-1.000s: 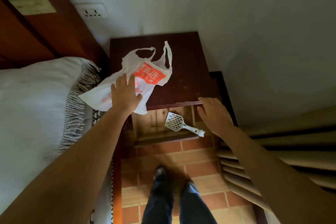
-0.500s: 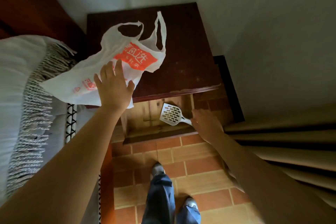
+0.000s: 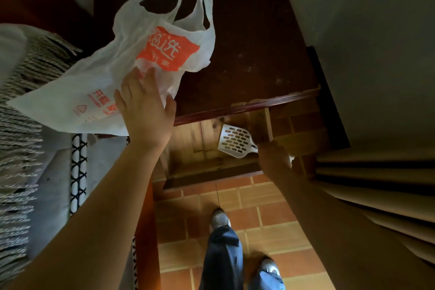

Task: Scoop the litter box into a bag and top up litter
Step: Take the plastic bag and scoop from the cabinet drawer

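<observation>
A white plastic bag (image 3: 113, 73) with an orange printed panel hangs over the left part of a dark wooden nightstand (image 3: 259, 54), its handles sticking up. My left hand (image 3: 146, 110) presses on the bag's lower edge with fingers stretched over it and the thumb at its corner, holding it. A white slotted litter scoop (image 3: 235, 141) sits on the nightstand's lower wooden shelf. My right hand (image 3: 275, 158) is closed around the scoop's handle, which it hides. No litter box is in view.
A bed with a fringed grey blanket (image 3: 23, 101) lies at the left, touching the nightstand. Beige pleated curtains (image 3: 376, 183) hang at the right. Below are terracotta floor tiles (image 3: 259, 219) with my legs and shoes (image 3: 221, 219).
My right hand dropped from the nightstand's front edge to the scoop and closed on its handle. The view moved closer and the bag's handles rose under my left hand.
</observation>
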{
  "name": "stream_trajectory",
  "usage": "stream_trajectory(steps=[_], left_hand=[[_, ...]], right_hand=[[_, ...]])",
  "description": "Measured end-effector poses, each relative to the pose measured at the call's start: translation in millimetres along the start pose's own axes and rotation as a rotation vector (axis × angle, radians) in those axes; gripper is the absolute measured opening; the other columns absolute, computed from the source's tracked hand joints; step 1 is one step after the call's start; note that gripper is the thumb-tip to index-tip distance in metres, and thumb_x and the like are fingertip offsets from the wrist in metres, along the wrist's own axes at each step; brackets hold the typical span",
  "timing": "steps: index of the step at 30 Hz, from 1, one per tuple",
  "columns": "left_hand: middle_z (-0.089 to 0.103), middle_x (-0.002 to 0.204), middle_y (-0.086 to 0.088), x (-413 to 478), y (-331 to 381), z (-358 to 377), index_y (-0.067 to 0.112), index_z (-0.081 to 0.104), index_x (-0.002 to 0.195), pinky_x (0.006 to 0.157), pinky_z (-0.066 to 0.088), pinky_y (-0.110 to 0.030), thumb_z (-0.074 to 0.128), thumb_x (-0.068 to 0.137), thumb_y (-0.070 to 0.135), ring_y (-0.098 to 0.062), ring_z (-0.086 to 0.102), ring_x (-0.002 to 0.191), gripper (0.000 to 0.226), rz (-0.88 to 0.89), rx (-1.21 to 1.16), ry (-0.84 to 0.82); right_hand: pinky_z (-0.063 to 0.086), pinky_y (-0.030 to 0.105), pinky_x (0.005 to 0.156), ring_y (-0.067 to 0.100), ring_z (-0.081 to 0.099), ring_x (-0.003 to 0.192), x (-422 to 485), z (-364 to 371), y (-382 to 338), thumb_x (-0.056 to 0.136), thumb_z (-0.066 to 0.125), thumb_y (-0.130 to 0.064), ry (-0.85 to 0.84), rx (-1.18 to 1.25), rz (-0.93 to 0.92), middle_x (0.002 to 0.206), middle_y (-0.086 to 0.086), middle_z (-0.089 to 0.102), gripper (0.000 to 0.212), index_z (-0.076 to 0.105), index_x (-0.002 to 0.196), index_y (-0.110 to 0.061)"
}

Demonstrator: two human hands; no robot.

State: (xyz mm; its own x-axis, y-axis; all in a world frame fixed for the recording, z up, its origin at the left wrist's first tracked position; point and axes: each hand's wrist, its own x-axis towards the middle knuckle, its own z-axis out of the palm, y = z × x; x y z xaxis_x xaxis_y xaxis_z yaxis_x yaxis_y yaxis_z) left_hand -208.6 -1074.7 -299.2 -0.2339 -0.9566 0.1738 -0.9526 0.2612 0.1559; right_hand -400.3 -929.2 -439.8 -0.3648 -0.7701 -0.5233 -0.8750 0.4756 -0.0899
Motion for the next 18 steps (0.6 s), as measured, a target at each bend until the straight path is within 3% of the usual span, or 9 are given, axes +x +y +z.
stream_trajectory(steps=[8,18], left_hand=[[0.045,0.134,-0.026,-3.2,-3.8,16.1,0.005,0.043,0.134,0.104,0.032,-0.058,0.053,0.086,0.026,-0.044,0.041,0.126,0.052,0.027,0.015,0.043],[0.044,0.134,-0.029,-3.8,-5.0,10.5,0.003,0.042,0.135,0.106,0.031,-0.057,0.058,0.086,0.020,-0.046,0.040,0.126,0.054,0.041,-0.038,0.057]], right_hand=[[0.039,0.035,0.100,0.027,0.045,0.121,7.8,9.7,-2.5,0.096,0.040,-0.006,0.021,-0.152,-0.016,0.128,0.013,0.051,0.030,0.052,0.123,-0.007],[0.038,0.033,0.094,0.024,0.049,0.114,7.4,-0.1,-6.7,0.092,0.047,-0.015,0.034,-0.132,-0.019,0.123,0.007,0.055,0.031,0.052,0.123,-0.015]])
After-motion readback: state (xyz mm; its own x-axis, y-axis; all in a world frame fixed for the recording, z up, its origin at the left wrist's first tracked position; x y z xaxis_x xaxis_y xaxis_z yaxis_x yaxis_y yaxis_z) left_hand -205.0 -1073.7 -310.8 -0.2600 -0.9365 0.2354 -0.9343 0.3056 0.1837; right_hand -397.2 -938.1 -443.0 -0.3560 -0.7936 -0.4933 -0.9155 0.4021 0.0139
